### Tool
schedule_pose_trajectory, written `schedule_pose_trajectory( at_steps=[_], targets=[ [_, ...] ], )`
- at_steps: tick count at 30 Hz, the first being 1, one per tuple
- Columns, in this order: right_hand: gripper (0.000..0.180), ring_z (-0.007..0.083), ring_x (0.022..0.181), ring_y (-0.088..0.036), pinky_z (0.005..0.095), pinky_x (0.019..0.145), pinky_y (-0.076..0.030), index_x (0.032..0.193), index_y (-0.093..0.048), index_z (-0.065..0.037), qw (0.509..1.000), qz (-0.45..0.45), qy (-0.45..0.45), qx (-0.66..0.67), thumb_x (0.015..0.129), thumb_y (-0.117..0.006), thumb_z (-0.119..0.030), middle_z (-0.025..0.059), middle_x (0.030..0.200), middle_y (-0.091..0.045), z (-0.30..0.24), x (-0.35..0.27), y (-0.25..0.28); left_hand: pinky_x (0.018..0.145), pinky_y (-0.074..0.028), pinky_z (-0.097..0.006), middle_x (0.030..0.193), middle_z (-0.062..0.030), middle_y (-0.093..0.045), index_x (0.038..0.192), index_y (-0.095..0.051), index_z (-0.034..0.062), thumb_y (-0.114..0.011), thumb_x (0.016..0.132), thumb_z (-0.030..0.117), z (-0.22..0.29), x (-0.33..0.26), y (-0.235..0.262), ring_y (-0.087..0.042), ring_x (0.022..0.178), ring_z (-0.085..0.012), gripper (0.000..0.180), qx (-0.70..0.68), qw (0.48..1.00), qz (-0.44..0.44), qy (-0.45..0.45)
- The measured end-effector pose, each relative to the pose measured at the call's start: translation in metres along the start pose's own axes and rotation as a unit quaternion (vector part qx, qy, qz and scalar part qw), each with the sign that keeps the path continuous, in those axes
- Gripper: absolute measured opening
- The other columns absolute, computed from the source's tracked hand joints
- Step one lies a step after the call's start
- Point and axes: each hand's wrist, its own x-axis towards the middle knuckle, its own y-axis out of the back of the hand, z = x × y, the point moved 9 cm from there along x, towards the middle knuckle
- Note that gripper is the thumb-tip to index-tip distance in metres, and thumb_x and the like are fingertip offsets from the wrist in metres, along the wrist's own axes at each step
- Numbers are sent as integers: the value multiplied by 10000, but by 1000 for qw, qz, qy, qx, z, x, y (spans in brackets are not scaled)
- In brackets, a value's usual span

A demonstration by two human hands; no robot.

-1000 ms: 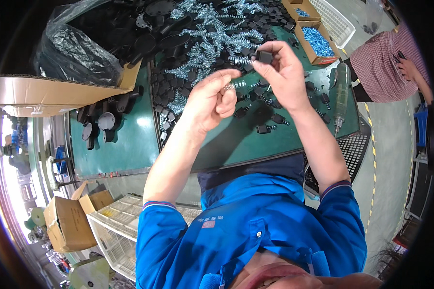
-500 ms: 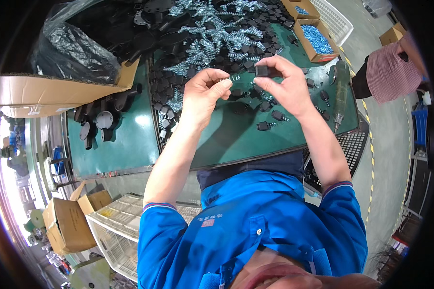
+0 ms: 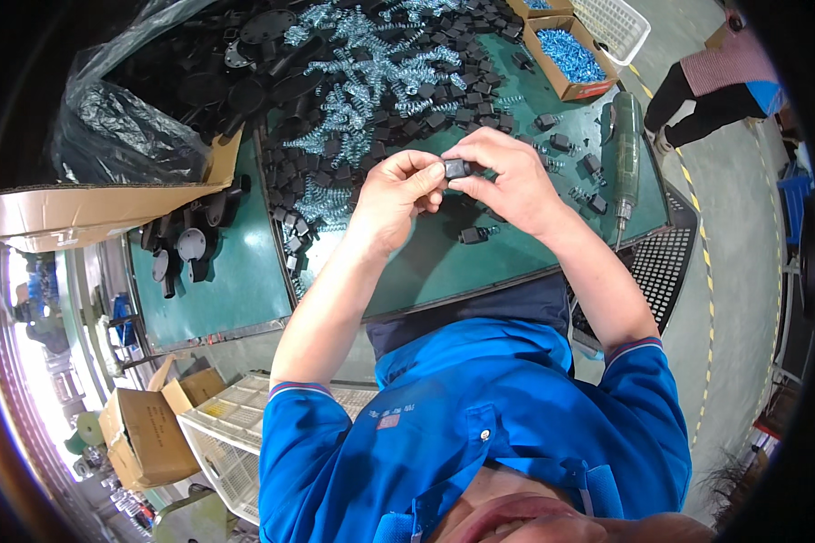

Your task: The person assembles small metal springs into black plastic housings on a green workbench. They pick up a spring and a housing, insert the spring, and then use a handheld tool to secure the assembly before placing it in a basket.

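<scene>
Above the green table (image 3: 417,271), my two hands meet at a small black block (image 3: 456,169). My right hand (image 3: 509,185) pinches the block between thumb and fingers. The thumb and forefinger of my left hand (image 3: 391,201) are closed at the block's left end; the coil spring they held earlier is hidden there. Beyond my hands lies a heap of silvery coil springs (image 3: 360,101) with many loose black blocks (image 3: 385,129) around it. Near my right forearm rest several blocks with springs sticking out, one black block with a spring (image 3: 473,235) lying closest to me.
A green power screwdriver (image 3: 627,149) lies at the table's right edge. Behind it stands a carton of blue screws (image 3: 570,56). To the left are a large cardboard box (image 3: 109,213) and black round-headed parts (image 3: 192,244). Another person (image 3: 724,72) stands at the far right.
My hands have come together, bringing the block in my right hand leftward against my left fingertips. The spring has gone from sight. The view has shifted, and more of the other person shows.
</scene>
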Motion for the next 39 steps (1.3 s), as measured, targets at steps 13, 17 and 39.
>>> schedule_pose_trajectory(
  at_steps=[13,17,39],
  targets=[
    [221,284,893,-620,405,773,-513,966,-670,-71,970,-54,70,-228,769,-724,-158,72,880,-638,19,30,-39,615,-504,-319,809,-91,-676,855,-665,12,-725,778,6,78,-1,-3,-651,691,-186,98,582,750,127,-288],
    [253,259,854,-595,375,753,-510,935,-677,-82,941,-84,96,-313,707,-762,-148,58,871,-639,29,39,-60,735,-469,-395,805,-60,-642,813,-691,45,-752,719,67,72,12,2,-612,811,-278,114,658,662,122,-338],
    [202,283,1005,-685,391,834,-566,988,-727,-45,846,-79,-113,-515,856,-595,-125,145,1070,-697,139,114,70,913,-391,-389,962,-21,-644,821,-758,182,-701,788,238,31,149,-134,-559,1036,-202,87,846,440,39,-298]
  ],
)
